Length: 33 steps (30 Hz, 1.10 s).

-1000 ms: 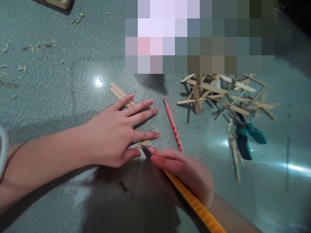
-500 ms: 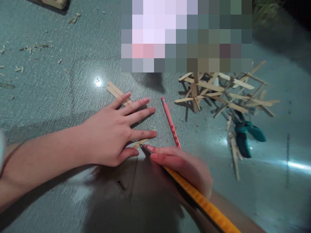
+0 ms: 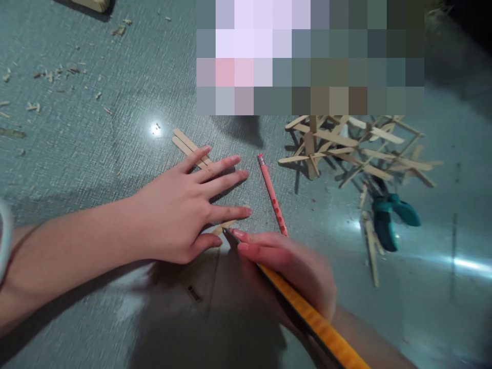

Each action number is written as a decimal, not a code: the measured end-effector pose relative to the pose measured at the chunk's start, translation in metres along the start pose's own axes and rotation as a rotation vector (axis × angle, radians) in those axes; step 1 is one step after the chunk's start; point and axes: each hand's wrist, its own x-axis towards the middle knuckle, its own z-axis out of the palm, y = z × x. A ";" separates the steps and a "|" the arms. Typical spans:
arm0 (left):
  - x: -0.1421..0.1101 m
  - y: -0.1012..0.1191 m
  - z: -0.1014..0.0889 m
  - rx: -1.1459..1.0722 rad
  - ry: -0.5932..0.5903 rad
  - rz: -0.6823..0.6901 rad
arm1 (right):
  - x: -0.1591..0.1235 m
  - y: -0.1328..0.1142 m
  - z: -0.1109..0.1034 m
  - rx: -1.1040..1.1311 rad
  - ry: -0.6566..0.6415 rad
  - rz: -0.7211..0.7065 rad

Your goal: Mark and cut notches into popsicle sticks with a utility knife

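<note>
My left hand lies palm down on the table with its fingers spread. Its thumb and index finger press on a wooden craft stick, mostly hidden beneath them. Two more craft sticks lie side by side, their lower ends under the fingers farther up. In my right hand is a yellow utility knife, gripped near the blade. The blade's tip touches the pressed stick between the left thumb and index finger. Just beyond the right hand rests a pink pencil, its lower end hidden behind that hand.
A lattice of joined craft sticks stands at the upper right. Below it lie teal-handled pliers beside splintered stick pieces. Wood shavings are scattered at the upper left. A pixelated patch covers the top centre.
The whole view has shifted slightly, with things appearing a little farther right. Both hands keep their places on the stick and knife, and the blade tip stays on the stick.
</note>
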 end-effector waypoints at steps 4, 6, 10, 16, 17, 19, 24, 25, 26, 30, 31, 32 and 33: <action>-0.001 0.000 0.001 0.003 0.010 -0.007 | 0.000 0.000 0.001 -0.034 -0.006 -0.037; -0.001 0.000 0.000 0.002 0.007 -0.008 | 0.000 0.001 0.001 -0.051 -0.002 -0.034; -0.001 0.001 -0.001 -0.006 -0.009 -0.019 | -0.002 0.002 0.001 -0.037 0.028 -0.010; 0.000 0.001 0.001 -0.034 0.027 -0.004 | 0.001 0.006 -0.002 0.042 0.036 0.005; 0.000 0.000 0.002 -0.042 0.031 -0.002 | 0.002 0.006 -0.002 0.045 0.034 0.003; -0.001 0.000 0.003 -0.057 0.035 0.000 | 0.003 0.006 -0.002 0.046 0.020 0.003; -0.001 0.001 0.003 -0.071 0.067 0.018 | 0.002 0.001 0.001 0.036 0.017 0.023; -0.002 0.001 0.003 -0.073 0.075 0.023 | 0.001 0.000 0.002 0.035 0.019 0.028; -0.002 0.001 0.003 -0.075 0.084 0.027 | 0.001 -0.001 0.001 0.037 0.014 0.030; -0.002 0.002 0.003 -0.080 0.123 0.037 | 0.000 -0.003 -0.002 0.053 -0.026 0.036; -0.002 0.001 0.003 -0.076 0.129 0.042 | 0.000 -0.003 -0.002 0.055 -0.027 0.033; -0.003 0.001 0.003 -0.071 0.131 0.048 | 0.000 -0.003 -0.003 0.054 -0.026 0.032; -0.003 0.001 0.003 -0.065 0.130 0.053 | 0.001 -0.003 -0.003 0.052 -0.025 0.028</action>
